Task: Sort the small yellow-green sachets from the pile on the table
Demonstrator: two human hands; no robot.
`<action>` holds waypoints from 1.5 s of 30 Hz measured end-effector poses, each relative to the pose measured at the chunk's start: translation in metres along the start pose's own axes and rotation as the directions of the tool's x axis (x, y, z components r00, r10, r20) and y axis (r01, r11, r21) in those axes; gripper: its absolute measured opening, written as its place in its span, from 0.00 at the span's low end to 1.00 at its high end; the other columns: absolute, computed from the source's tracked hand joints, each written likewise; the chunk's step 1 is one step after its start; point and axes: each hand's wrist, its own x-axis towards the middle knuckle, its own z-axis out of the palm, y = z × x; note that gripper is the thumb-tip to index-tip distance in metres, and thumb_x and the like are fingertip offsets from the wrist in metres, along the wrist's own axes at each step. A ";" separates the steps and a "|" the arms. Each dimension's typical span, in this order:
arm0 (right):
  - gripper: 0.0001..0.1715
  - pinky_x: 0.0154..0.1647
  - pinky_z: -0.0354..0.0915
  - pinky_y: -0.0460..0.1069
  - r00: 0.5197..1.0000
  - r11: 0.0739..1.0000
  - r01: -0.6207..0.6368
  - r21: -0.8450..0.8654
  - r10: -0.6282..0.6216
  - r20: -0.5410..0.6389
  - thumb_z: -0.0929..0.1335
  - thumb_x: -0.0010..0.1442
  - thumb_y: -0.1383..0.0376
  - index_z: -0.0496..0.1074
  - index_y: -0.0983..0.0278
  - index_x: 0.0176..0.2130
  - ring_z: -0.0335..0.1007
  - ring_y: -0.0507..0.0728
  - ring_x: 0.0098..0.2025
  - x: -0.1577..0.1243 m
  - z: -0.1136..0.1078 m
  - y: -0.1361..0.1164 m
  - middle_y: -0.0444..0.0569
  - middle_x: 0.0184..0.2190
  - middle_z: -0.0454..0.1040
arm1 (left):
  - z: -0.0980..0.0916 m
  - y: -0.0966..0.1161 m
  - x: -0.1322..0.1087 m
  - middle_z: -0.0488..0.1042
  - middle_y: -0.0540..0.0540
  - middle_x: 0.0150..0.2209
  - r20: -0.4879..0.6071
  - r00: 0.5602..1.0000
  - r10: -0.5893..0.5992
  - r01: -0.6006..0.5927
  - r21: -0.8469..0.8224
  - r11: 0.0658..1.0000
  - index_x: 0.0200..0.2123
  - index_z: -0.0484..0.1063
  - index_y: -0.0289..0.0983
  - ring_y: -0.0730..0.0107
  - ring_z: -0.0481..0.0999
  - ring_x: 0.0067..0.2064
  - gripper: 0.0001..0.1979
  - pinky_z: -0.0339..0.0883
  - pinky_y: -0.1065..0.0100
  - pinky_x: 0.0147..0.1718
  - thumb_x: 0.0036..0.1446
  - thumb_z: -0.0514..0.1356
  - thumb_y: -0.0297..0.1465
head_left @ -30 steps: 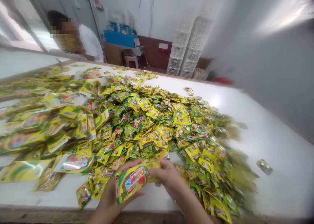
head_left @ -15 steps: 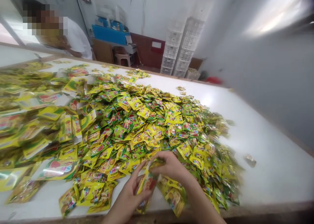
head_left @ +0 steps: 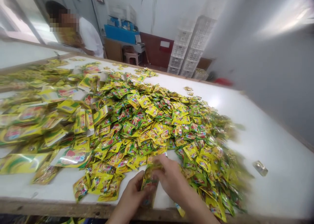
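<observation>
Near the table's front edge, my left hand (head_left: 133,196) is closed around a small yellow-green carton (head_left: 149,184) with red print, which stands tilted between my hands. My right hand (head_left: 169,176) bends over the carton's upper end, its fingers curled and blurred by motion. Some yellow-green shows under those fingers, apparently a sachet, though its outline is partly hidden. Just beyond my hands spreads a large heap of small shiny yellow and green sachets (head_left: 157,129) with fruit pictures. A few sachets (head_left: 105,186) lie to the left of my left hand.
Many printed cartons (head_left: 71,157), some with white flaps, cover the left of the white table (head_left: 274,175). One loose sachet (head_left: 260,168) lies at the right. A person (head_left: 90,37) is at the far left. Stacked white crates (head_left: 180,50) and a blue desk (head_left: 120,33) stand behind.
The view has shifted, so most things appear farther right. My right hand has closed in over the carton's top; sachets seen beneath my right wrist are now mostly hidden behind that arm.
</observation>
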 end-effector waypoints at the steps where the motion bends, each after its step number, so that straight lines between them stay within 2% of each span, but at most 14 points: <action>1: 0.17 0.40 0.65 0.47 0.998 0.999 -0.024 0.021 0.025 -0.049 0.68 0.54 0.76 0.74 0.60 0.42 0.72 0.56 0.39 -0.002 0.003 0.002 0.45 0.35 0.76 | 0.000 0.003 -0.001 0.80 0.46 0.41 -0.001 1.000 -0.015 0.015 -0.030 0.999 0.42 0.75 0.39 0.56 0.75 0.46 0.15 0.67 0.63 0.47 0.51 0.68 0.37; 5: 0.10 0.38 0.63 0.48 0.997 0.997 0.071 0.017 -0.071 -0.031 0.70 0.55 0.75 0.76 0.60 0.32 0.70 0.55 0.35 -0.005 0.008 0.005 0.44 0.29 0.74 | 0.001 0.010 -0.003 0.79 0.47 0.39 0.002 1.000 0.014 -0.014 -0.035 0.999 0.40 0.76 0.39 0.58 0.75 0.46 0.12 0.66 0.64 0.47 0.51 0.68 0.35; 12: 0.04 0.57 0.58 0.59 0.982 0.979 0.189 -0.078 -0.190 -0.003 0.74 0.55 0.68 0.79 0.58 0.33 0.58 0.65 0.57 -0.016 0.012 0.000 0.51 0.48 0.71 | -0.002 0.008 -0.006 0.79 0.49 0.41 -0.027 0.998 0.054 -0.054 0.020 0.998 0.41 0.76 0.41 0.59 0.74 0.46 0.11 0.65 0.66 0.49 0.52 0.67 0.32; 15: 0.06 0.57 0.59 0.59 0.992 0.992 0.119 0.041 -0.117 -0.048 0.71 0.59 0.65 0.79 0.57 0.38 0.60 0.64 0.56 -0.023 0.015 0.005 0.51 0.49 0.71 | -0.003 0.009 -0.010 0.79 0.49 0.41 -0.045 0.998 0.045 -0.044 0.006 0.999 0.41 0.77 0.41 0.57 0.74 0.47 0.12 0.64 0.64 0.51 0.52 0.66 0.34; 17: 0.09 0.50 0.64 0.55 0.991 0.982 -0.012 0.191 0.037 -0.128 0.69 0.62 0.62 0.78 0.58 0.42 0.67 0.62 0.50 -0.027 0.016 0.009 0.52 0.46 0.72 | -0.004 0.012 -0.013 0.79 0.48 0.43 -0.067 0.998 -0.001 -0.002 -0.039 0.999 0.43 0.77 0.41 0.57 0.74 0.48 0.13 0.63 0.62 0.53 0.57 0.62 0.39; 19: 0.12 0.33 0.67 0.49 0.966 0.880 -0.182 0.439 0.242 -0.085 0.69 0.61 0.58 0.76 0.60 0.42 0.70 0.57 0.35 -0.031 0.018 0.013 0.49 0.35 0.73 | -0.005 0.016 -0.016 0.79 0.47 0.44 -0.069 0.996 -0.057 0.047 -0.134 0.990 0.44 0.78 0.40 0.57 0.74 0.49 0.14 0.61 0.61 0.54 0.61 0.58 0.40; 21: 0.14 0.20 0.57 0.44 0.921 0.650 -0.346 0.677 0.373 0.111 0.73 0.55 0.57 0.74 0.62 0.39 0.60 0.50 0.21 -0.036 0.024 0.016 0.43 0.26 0.68 | -0.007 0.020 -0.018 0.80 0.46 0.42 -0.007 0.994 -0.113 0.108 -0.237 0.965 0.42 0.79 0.38 0.59 0.74 0.47 0.12 0.61 0.62 0.53 0.60 0.58 0.35; 24: 0.13 0.15 0.43 0.41 0.842 0.314 -0.493 0.812 0.408 0.353 0.75 0.47 0.64 0.69 0.63 0.31 0.42 0.43 0.15 -0.039 0.034 0.014 0.36 0.20 0.62 | -0.005 0.025 -0.019 0.79 0.48 0.35 0.063 0.983 -0.174 0.185 -0.279 0.942 0.35 0.79 0.36 0.64 0.74 0.41 0.11 0.64 0.68 0.44 0.50 0.58 0.23; 26: 0.12 0.15 0.37 0.41 0.818 0.264 -0.504 0.822 0.453 0.356 0.75 0.44 0.68 0.67 0.63 0.27 0.37 0.43 0.15 -0.039 0.039 0.009 0.34 0.17 0.59 | -0.002 0.029 -0.018 0.77 0.50 0.31 0.006 0.981 -0.193 0.188 -0.260 0.947 0.31 0.77 0.37 0.67 0.73 0.37 0.13 0.63 0.71 0.37 0.44 0.56 0.20; 28: 0.09 0.15 0.40 0.41 0.851 0.392 -0.429 0.814 0.477 0.219 0.75 0.46 0.67 0.71 0.64 0.27 0.40 0.44 0.16 -0.036 0.041 0.005 0.35 0.17 0.59 | -0.001 0.031 -0.018 0.78 0.50 0.32 -0.064 0.983 -0.174 0.154 -0.236 0.959 0.34 0.77 0.39 0.66 0.74 0.38 0.12 0.64 0.70 0.38 0.47 0.57 0.22; 32: 0.13 0.20 0.58 0.44 0.960 0.723 -0.200 0.661 0.281 -0.016 0.72 0.56 0.56 0.81 0.62 0.37 0.61 0.51 0.25 -0.031 0.037 0.004 0.47 0.30 0.71 | -0.007 0.029 -0.018 0.81 0.44 0.41 -0.196 0.978 -0.077 0.064 -0.075 0.995 0.40 0.80 0.40 0.54 0.75 0.49 0.13 0.65 0.60 0.51 0.52 0.64 0.37; 39: 0.15 0.20 0.63 0.45 0.939 0.720 -0.254 0.645 0.345 -0.015 0.75 0.52 0.54 0.81 0.62 0.34 0.63 0.50 0.22 -0.027 0.043 0.013 0.45 0.26 0.73 | -0.012 0.014 -0.011 0.82 0.46 0.43 -0.314 0.946 0.083 -0.039 0.145 0.989 0.41 0.81 0.44 0.55 0.78 0.48 0.13 0.70 0.62 0.50 0.53 0.65 0.40; 42: 0.12 0.24 0.66 0.46 0.951 0.774 -0.191 0.604 0.297 -0.081 0.74 0.54 0.55 0.81 0.62 0.32 0.67 0.53 0.25 -0.028 0.043 0.013 0.47 0.28 0.74 | -0.016 0.011 -0.008 0.82 0.46 0.38 -0.227 0.947 0.227 -0.154 0.299 0.942 0.37 0.81 0.44 0.58 0.79 0.41 0.08 0.72 0.65 0.42 0.56 0.64 0.37; 45: 0.04 0.34 0.69 0.50 0.976 0.877 -0.031 0.480 0.131 -0.176 0.75 0.55 0.61 0.82 0.58 0.33 0.71 0.57 0.32 -0.034 0.039 0.011 0.48 0.30 0.75 | -0.025 0.008 -0.010 0.81 0.45 0.37 -0.095 0.918 0.384 -0.311 0.428 0.849 0.35 0.82 0.45 0.58 0.79 0.42 0.06 0.71 0.64 0.45 0.56 0.64 0.32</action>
